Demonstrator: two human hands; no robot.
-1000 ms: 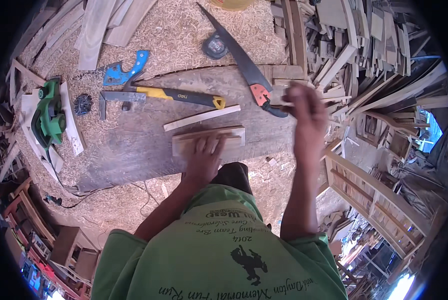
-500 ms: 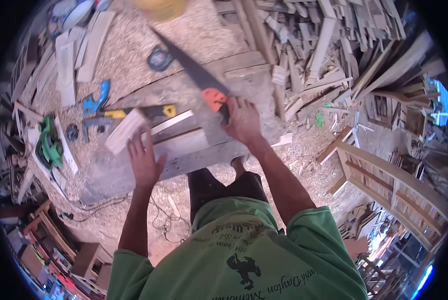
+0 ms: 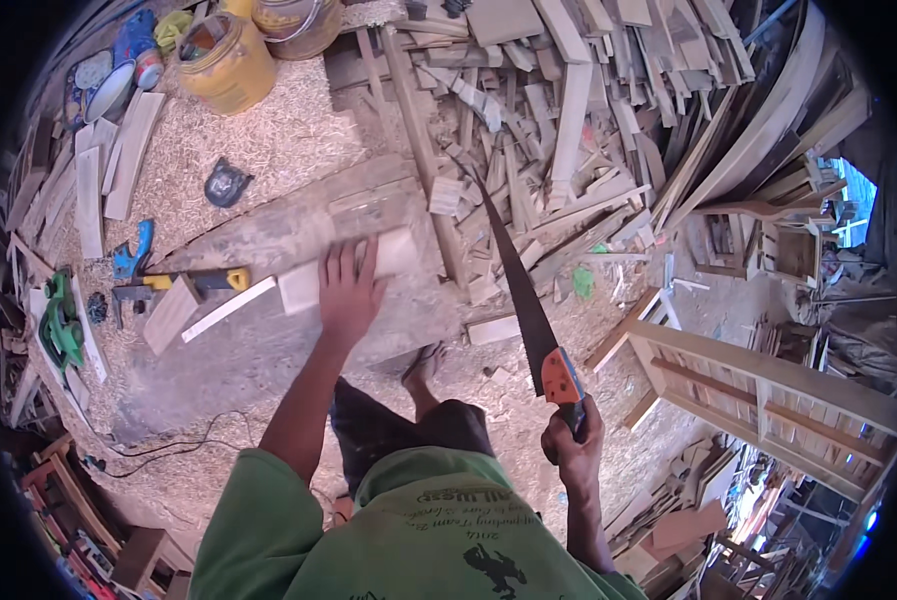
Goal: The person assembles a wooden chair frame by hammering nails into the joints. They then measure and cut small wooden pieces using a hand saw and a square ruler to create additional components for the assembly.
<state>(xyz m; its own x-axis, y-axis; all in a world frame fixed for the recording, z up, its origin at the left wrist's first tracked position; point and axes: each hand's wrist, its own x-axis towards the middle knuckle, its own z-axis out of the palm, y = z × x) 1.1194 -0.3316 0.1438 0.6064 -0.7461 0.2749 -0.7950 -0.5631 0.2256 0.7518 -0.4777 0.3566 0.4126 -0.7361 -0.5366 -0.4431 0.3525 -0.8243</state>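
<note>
My left hand (image 3: 349, 296) lies over a pale wooden block (image 3: 399, 252) on the worn workbench (image 3: 258, 375), its fingers reaching across the top to the far edge. The block's right end is blurred. Off to the right, clear of the bench, my right hand (image 3: 575, 440) is closed round the dark handle of a handsaw (image 3: 520, 290) with an orange panel. The saw's long dark blade slants up and away to the left. Left of the block lie a thin pale strip (image 3: 229, 310) and a short wooden offcut (image 3: 172, 315).
A yellow-handled saw (image 3: 193, 281), a blue-handled tool (image 3: 133, 250) and a green power tool (image 3: 60, 320) lie at the left. Yellow buckets (image 3: 226, 75) stand far off in shavings. Scrap wood (image 3: 528, 180) is heaped beyond the bench; a wooden frame (image 3: 768, 400) stands at the right.
My left hand has gone from the short offcut to the longer block, which has shifted away and rightward. My right hand has swung the saw right and nearer me. The view has shifted.
</note>
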